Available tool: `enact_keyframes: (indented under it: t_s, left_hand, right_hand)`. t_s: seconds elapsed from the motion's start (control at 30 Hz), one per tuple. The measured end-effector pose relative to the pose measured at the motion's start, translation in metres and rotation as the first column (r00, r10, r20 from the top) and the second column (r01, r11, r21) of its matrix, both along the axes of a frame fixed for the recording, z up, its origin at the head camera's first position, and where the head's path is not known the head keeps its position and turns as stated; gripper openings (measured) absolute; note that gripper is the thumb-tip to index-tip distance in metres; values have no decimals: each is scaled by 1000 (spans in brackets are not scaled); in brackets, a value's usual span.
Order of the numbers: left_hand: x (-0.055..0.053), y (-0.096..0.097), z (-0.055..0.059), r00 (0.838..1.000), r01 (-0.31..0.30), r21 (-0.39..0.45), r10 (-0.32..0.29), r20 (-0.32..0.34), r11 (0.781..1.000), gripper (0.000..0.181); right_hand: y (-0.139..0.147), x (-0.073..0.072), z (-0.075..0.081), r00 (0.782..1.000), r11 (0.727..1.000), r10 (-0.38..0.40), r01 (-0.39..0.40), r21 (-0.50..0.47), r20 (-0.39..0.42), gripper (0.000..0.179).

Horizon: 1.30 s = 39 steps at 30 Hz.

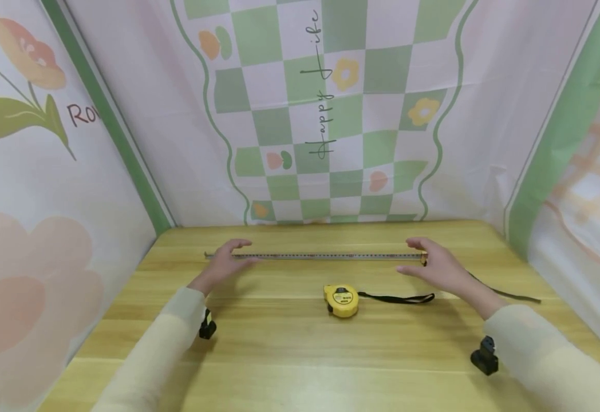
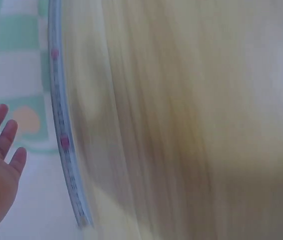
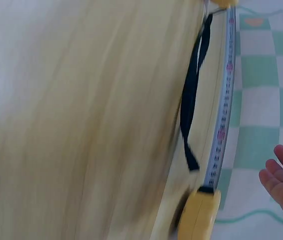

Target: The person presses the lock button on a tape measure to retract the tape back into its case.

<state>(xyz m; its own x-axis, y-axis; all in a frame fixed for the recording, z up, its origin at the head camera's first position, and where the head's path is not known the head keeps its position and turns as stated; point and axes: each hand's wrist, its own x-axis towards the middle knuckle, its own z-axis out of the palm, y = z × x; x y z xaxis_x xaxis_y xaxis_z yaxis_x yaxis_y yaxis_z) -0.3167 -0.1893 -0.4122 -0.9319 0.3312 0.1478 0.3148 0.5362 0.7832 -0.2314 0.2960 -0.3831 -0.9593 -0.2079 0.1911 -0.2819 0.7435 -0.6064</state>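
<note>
A silver tape measure blade (image 1: 320,256) lies extended across the far part of the table, running left from a yellow tape measure case (image 3: 199,215). Above its left end, my left hand (image 1: 222,266) hovers with thumb and fingers spread, apart from the blade in the left wrist view. My right hand (image 1: 439,266) hovers by the case, fingers parted and holding nothing; it hides most of the case from the head view. Nearer to me, between the hands, sits a second yellow tape measure (image 1: 341,300) with a black wrist strap (image 1: 398,298) stretched out rightward.
Another dark strap (image 1: 511,296) trails over the right side of the wooden table (image 1: 289,360). Printed cloth with green checks (image 1: 305,120) hangs behind the table's back edge, and more cloth hangs on both sides. A small black device (image 1: 485,356) is under the right sleeve.
</note>
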Motion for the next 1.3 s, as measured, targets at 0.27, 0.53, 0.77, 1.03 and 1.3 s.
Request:
enact_keyframes:
  t_s: [0.27,0.53,0.77,1.03,1.3]
  left_hand:
    - [-14,-37,-4,995,-87,-55,85,-42,995,71]
    - [-20,-62,-10,988,-157,-72,157,-8,985,72]
    - [-20,-81,-14,979,-206,-96,204,-27,974,68]
    - [-23,-97,-24,972,-228,-148,234,24,962,57]
    - [-28,-92,-26,962,-266,-257,272,-13,929,48]
  right_hand:
    - [22,-7,-1,998,996,-62,62,62,5,90]
    - [45,-18,-15,996,991,-83,81,111,20,95]
    - [60,-28,-25,994,985,-103,97,141,38,96]
    - [65,-32,-30,993,983,-101,90,161,62,96]
    - [64,-35,-34,992,983,-91,76,166,85,97]
